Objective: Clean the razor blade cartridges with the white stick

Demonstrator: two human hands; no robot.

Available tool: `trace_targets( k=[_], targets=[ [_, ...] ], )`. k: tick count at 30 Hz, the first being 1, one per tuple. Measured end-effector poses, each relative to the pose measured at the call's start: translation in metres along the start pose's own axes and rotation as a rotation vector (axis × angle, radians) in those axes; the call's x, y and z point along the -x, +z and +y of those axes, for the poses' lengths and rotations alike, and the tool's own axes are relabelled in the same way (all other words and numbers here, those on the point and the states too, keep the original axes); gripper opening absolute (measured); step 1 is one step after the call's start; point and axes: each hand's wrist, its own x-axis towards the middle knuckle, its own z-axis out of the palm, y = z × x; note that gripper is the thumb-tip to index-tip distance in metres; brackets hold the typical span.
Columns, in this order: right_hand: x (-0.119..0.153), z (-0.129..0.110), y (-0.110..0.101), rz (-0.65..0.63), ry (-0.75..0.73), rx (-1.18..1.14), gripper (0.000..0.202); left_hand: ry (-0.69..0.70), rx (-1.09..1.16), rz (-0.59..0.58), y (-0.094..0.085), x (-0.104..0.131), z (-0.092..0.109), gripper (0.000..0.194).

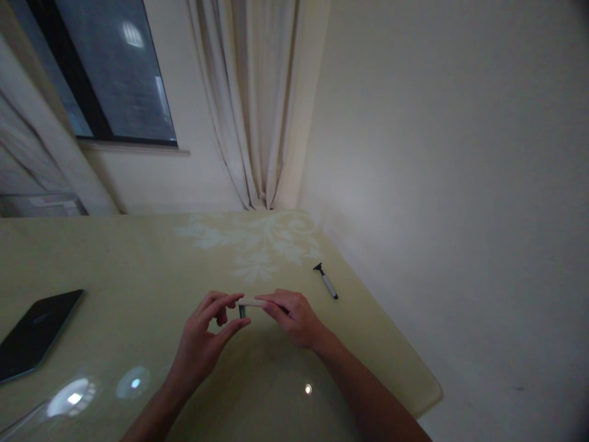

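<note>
Between my two hands is a small razor (pixel 252 302) with a slim white handle and a dark, greenish head, held level above the table. The head sits at the handle's left end, between the thumb and forefinger of my left hand (pixel 202 331). My right hand (pixel 294 318) pinches the other end of the handle between thumb and fingers. To the right and a little farther off, a second razor (pixel 327 283) with a grey handle and black head lies on the table, touched by neither hand.
The pale yellow-green table (pixel 151 264) has a white leaf pattern and reflected lights. A dark tablet (pixel 39 331) lies at the left. A plain wall (pixel 437 184) borders the table's right edge; a curtain (pixel 257 110) and a window (pixel 115 67) are behind.
</note>
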Motion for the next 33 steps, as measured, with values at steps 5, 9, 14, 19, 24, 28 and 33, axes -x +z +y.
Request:
trace_targets(
  k=[5,9,14,19,24,28,33],
  targets=[
    [0.0005,-0.0023,-0.0016,-0.027,-0.028,-0.02,0.045,-0.008,0.007,0.009,-0.0012,-0.0014,-0.0018,0.036],
    [0.0007,-0.003,-0.0021,-0.022,-0.024,0.002,0.046,0.001,0.001,0.018,-0.0013,-0.0014,-0.0007,0.037],
    [0.0017,-0.0022,0.0006,-0.041,-0.031,-0.02,0.047,-0.017,-0.007,0.036,-0.0007,-0.0006,-0.0019,0.038],
    [0.0019,-0.004,0.0008,-0.073,-0.022,-0.008,0.046,-0.015,-0.008,0.042,0.0008,0.0006,-0.0044,0.036],
    [0.0005,-0.003,0.0,-0.01,0.015,-0.01,0.048,-0.021,-0.009,0.034,0.0004,0.0014,-0.0051,0.042],
    [-0.0004,-0.0021,0.0,-0.038,0.006,-0.025,0.048,0.007,0.001,0.022,0.0003,0.0012,-0.0049,0.039],
    [-0.0009,-0.0055,-0.0014,-0.006,0.014,-0.018,0.048,0.038,-0.001,0.022,0.0005,0.0022,-0.0063,0.039]
  ],
)
